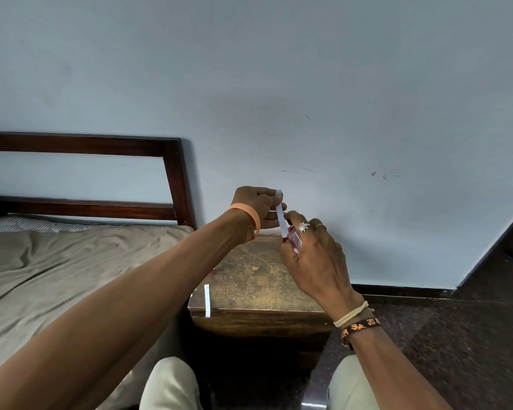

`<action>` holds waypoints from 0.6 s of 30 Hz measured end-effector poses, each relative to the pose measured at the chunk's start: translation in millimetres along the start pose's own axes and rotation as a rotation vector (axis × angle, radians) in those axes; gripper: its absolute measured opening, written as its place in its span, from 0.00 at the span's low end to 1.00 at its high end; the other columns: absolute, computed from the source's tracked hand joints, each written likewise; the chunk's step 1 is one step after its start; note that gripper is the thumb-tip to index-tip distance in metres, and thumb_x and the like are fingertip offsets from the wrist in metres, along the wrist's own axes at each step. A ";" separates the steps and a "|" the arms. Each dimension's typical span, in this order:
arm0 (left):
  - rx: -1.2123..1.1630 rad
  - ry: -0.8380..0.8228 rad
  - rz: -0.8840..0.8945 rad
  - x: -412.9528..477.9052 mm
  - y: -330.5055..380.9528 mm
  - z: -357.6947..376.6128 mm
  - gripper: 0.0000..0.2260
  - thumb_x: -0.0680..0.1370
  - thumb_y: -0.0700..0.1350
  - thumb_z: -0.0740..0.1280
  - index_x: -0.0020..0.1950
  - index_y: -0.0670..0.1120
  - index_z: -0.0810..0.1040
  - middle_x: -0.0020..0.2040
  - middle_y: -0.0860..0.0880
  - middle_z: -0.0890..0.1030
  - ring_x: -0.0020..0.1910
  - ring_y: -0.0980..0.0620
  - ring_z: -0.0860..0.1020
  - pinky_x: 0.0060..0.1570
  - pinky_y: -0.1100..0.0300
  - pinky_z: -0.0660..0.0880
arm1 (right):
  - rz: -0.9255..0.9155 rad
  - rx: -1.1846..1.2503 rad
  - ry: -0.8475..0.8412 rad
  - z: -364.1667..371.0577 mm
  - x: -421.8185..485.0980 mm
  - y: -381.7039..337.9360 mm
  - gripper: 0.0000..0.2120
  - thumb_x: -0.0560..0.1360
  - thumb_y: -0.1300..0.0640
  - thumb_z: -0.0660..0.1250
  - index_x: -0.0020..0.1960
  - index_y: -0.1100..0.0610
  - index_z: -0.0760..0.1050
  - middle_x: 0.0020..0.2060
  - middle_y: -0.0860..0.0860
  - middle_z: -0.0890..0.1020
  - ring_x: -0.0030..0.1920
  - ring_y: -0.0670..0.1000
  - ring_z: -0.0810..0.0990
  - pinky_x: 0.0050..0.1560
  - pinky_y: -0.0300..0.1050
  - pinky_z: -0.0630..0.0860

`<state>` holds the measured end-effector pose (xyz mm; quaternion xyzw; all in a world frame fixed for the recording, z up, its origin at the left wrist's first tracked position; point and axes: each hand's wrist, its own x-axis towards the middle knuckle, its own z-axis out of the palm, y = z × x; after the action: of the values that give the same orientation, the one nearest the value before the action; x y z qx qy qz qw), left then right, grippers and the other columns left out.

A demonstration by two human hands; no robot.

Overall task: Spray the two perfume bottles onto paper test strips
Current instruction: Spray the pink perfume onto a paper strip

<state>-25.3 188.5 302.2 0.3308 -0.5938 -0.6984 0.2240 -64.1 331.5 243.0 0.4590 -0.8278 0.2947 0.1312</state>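
My left hand (pixel 256 205) pinches the top of a white paper test strip (pixel 282 216), which hangs down in front of the wall above the wooden side table (pixel 264 279). My right hand (pixel 311 253) grips a small clear pinkish perfume bottle (pixel 295 241), its top close against the hanging strip. A second white strip (pixel 207 300) lies flat near the table's front left edge. A small reddish thing (pixel 214 272), mostly hidden behind my left forearm, sits on the table's left side; I cannot tell whether it is the other bottle.
A bed with a beige sheet (pixel 57 276) and a dark wooden headboard (pixel 172 173) stands left of the table. The pale wall (pixel 308 99) is directly behind. Dark floor (pixel 456 335) lies to the right. My knees (pixel 172 386) are below the table front.
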 end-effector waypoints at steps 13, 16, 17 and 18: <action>0.022 -0.031 -0.066 -2.1 -15.2 -1.0 0.04 0.75 0.33 0.68 0.48 0.39 0.80 0.37 0.42 0.82 0.32 0.47 0.81 0.29 0.57 0.80 | 0.022 0.028 0.004 -7.3 24.6 -6.1 0.20 0.79 0.48 0.60 0.71 0.47 0.65 0.55 0.55 0.76 0.49 0.58 0.79 0.44 0.48 0.77; 0.012 -0.044 -0.076 -0.5 -16.4 -3.3 0.04 0.76 0.34 0.69 0.50 0.38 0.80 0.38 0.41 0.82 0.33 0.47 0.82 0.29 0.57 0.80 | 0.023 0.015 0.010 -4.0 22.0 -3.3 0.21 0.79 0.47 0.60 0.71 0.45 0.64 0.53 0.54 0.77 0.48 0.58 0.80 0.44 0.50 0.79; 0.017 -0.040 -0.080 0.4 -17.6 -4.8 0.04 0.76 0.34 0.68 0.50 0.38 0.80 0.38 0.41 0.82 0.34 0.46 0.82 0.30 0.56 0.80 | 0.023 0.003 -0.003 -1.5 19.7 -1.6 0.19 0.78 0.47 0.60 0.69 0.45 0.65 0.51 0.54 0.77 0.47 0.58 0.80 0.43 0.51 0.79; 0.017 -0.042 -0.087 1.8 -19.1 -6.3 0.04 0.76 0.34 0.68 0.50 0.38 0.80 0.39 0.41 0.83 0.36 0.45 0.82 0.31 0.55 0.81 | 0.028 0.009 -0.007 1.3 15.9 0.1 0.19 0.78 0.48 0.60 0.68 0.46 0.65 0.50 0.53 0.77 0.47 0.58 0.80 0.43 0.50 0.78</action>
<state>-20.4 186.6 282.7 0.3436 -0.5893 -0.7092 0.1783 -72.7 319.9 249.7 0.4489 -0.8334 0.2986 0.1219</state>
